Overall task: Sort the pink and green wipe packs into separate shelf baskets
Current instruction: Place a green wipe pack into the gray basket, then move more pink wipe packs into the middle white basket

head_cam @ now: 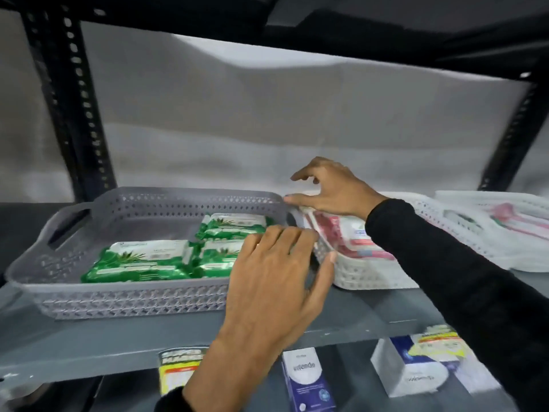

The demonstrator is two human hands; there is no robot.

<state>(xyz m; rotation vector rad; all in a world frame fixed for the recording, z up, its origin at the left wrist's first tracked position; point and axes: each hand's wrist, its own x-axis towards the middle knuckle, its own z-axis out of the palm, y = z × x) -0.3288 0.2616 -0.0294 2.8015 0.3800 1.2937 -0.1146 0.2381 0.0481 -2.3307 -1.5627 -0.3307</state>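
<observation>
Pink wipe packs (pixel 353 236) fill the white basket (pixel 371 275) at three o'clock of the grey basket (pixel 118 295) holding green packs (pixel 139 261). Both hands, left (pixel 276 272) and right (pixel 332 188), rest loose-fingered, grasping nothing, tidying pink packs; next likely pressing them level.

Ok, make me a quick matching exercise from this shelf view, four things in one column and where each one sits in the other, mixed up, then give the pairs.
Things:
1. green wipe packs
2. pink wipe packs
3. left hand
4. purple and white box

Places:
A. on the lower shelf
B. in the grey basket
C. in the white basket
D. between the two baskets, at their near edges

Pairs: 1-B, 2-C, 3-D, 4-A
</observation>
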